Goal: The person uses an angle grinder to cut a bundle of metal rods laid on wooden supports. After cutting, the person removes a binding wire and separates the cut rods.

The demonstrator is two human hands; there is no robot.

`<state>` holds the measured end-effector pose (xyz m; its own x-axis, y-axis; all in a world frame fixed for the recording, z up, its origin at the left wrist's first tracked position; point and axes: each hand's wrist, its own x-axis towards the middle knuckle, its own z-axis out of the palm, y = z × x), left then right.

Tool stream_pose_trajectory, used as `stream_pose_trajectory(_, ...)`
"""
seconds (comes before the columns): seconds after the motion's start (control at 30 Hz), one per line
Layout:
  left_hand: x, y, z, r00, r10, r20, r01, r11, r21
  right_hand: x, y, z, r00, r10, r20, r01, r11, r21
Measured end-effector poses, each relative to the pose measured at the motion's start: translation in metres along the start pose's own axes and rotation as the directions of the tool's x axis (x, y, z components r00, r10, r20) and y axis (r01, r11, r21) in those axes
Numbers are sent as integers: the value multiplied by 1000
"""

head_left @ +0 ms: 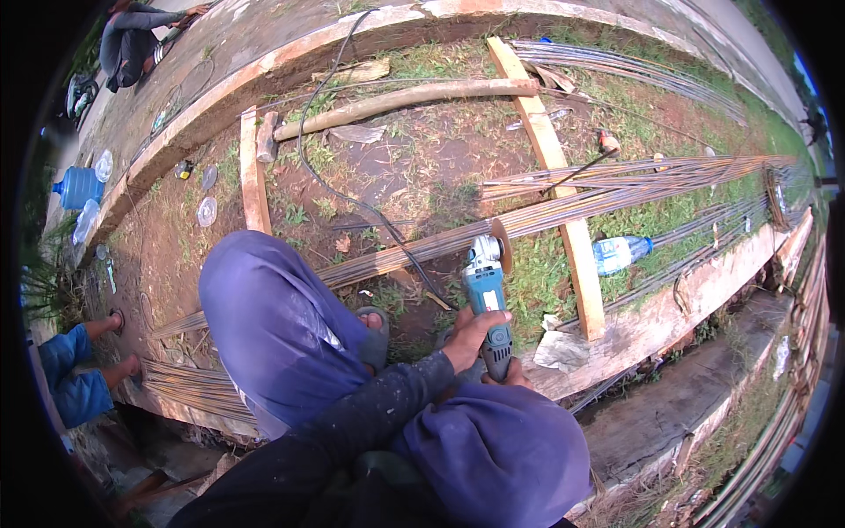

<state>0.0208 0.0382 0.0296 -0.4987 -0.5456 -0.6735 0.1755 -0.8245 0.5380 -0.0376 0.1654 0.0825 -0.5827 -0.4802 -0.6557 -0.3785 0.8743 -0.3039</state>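
Hands both clenched on teal-bodied angle grinder (pixel 488 299): left hand (pixel 471 339) over body, right hand (pixel 513 377) under grip, disc at long rusty steel rebar bundle (pixel 563 211).

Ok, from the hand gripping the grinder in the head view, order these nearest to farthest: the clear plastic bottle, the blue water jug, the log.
From the hand on the grinder:
1. Clear plastic bottle, to the right, beside the plank.
2. Log, ahead, lying across the far ground.
3. Blue water jug, far left by the concrete edge.

one angle grinder (pixel 487 295), two planks (pixel 563 202), one log (pixel 405 97)
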Motion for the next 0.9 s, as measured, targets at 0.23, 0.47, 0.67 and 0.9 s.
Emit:
stream_pose_trajectory(0.23,7,0,-2,999,-25,26,26,1000,-16,4,0,4,995,-47,-88,44,998,-41)
stream_pose_trajectory(0.47,11,1,-1,1000,8,26,-7,999,-47,0,-21,-15,991,-94,-93,90,995,-49)
stream_pose_trajectory(0.67,17,3,1,1000,13,20,-11,996,-83,6,-19,-12,986,-106,-132,94,991,-94)
stream_pose_trajectory(0.9,14,10,5,999,37,-29,-40,996,-86,12,-22,-10,975,-148,-165,128,984,-127)
